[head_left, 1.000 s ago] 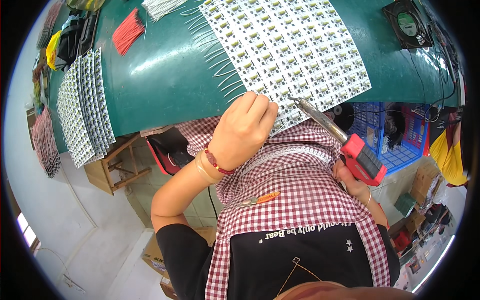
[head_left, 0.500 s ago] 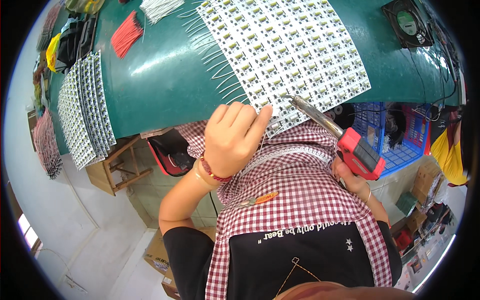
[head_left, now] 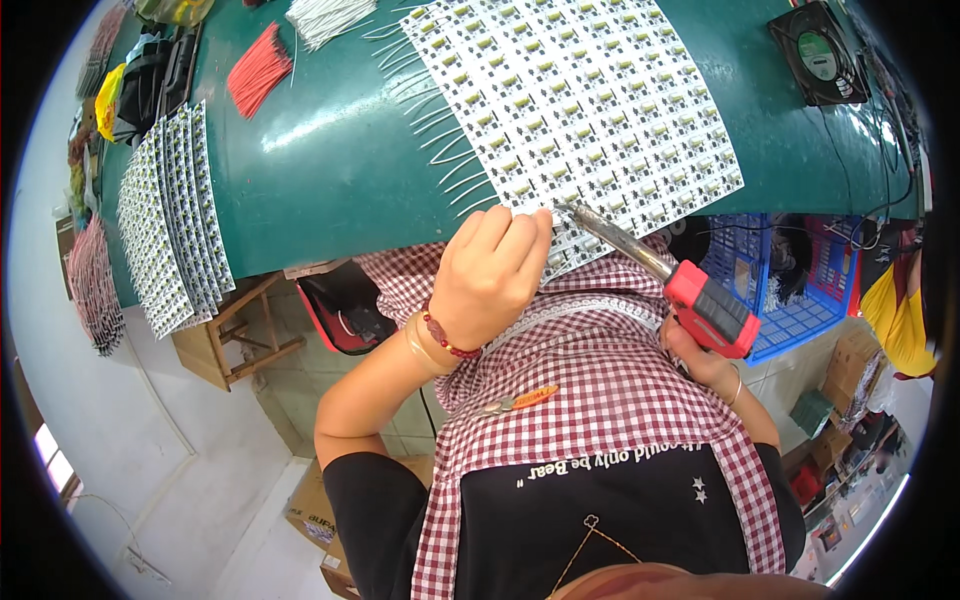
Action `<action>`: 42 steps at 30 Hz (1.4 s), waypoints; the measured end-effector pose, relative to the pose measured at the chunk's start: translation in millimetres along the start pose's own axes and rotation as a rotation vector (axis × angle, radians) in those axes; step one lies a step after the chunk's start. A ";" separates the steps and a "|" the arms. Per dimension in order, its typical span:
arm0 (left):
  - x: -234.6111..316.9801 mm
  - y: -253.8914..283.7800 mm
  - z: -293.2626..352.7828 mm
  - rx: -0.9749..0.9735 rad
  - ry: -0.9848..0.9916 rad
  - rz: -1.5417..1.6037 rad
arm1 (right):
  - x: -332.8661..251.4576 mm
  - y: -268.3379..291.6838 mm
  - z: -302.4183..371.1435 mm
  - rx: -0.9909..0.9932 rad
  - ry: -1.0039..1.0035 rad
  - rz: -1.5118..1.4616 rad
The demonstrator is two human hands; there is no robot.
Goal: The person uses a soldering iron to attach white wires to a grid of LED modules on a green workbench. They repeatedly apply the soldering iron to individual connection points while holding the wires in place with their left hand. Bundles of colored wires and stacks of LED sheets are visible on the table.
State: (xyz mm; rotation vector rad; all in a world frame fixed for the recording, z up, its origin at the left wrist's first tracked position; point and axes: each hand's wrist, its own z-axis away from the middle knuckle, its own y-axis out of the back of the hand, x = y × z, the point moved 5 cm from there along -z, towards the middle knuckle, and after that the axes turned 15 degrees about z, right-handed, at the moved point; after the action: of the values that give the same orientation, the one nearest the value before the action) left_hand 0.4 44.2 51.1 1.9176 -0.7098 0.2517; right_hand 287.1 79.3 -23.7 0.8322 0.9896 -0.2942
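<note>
My right hand (head_left: 697, 358) grips a red-and-black soldering iron (head_left: 712, 308) with a pistol-like handle. Its metal barrel slants up and left, and the tip is over the lower left part of a large white sheet of circuit boards (head_left: 600, 110), close to my left fingertips. My left hand (head_left: 492, 262) is closed in a pinch at that sheet's near left corner. A thin white wire hung below these fingers a moment ago; now the hand hides what it pinches. Several white wires (head_left: 455, 160) stick out along the sheet's left edge.
On the green table (head_left: 320, 170) lie a red wire bundle (head_left: 259, 70) and a white wire bundle (head_left: 328, 20). Stacked board sheets (head_left: 175, 220) overhang the left side. A black fan (head_left: 818, 52) stands at far right, above a blue crate (head_left: 790, 290).
My left hand has moved slightly right and turned. The soldering iron has shifted a little left, bringing its tip nearer the left fingertips.
</note>
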 end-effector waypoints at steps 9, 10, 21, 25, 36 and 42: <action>4.9 -1.8 -5.7 -0.038 -0.001 -0.046 | 0.0 0.4 4.5 0.006 -0.054 -0.003; 4.9 -1.7 -5.6 -0.040 0.001 -0.051 | 3.9 1.0 6.2 -0.005 -0.042 0.020; 7.1 -2.8 -5.6 -0.064 0.015 -0.074 | -25.7 5.2 -6.3 0.042 0.104 0.138; 8.2 -3.3 -5.4 -0.077 0.019 -0.089 | -22.8 5.5 -5.4 0.045 0.082 0.081; 9.7 -2.6 -6.0 -0.109 0.025 -0.113 | -13.4 8.3 6.3 0.001 -0.065 -0.186; 8.7 -2.1 -2.5 -0.098 0.008 -0.141 | -17.7 5.8 1.6 0.011 -0.033 -0.287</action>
State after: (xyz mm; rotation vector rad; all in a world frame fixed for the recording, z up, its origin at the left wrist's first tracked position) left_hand 8.9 43.8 54.7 1.8622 -0.5684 0.1335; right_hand 281.8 79.5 -5.7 0.6925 1.0780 -0.5574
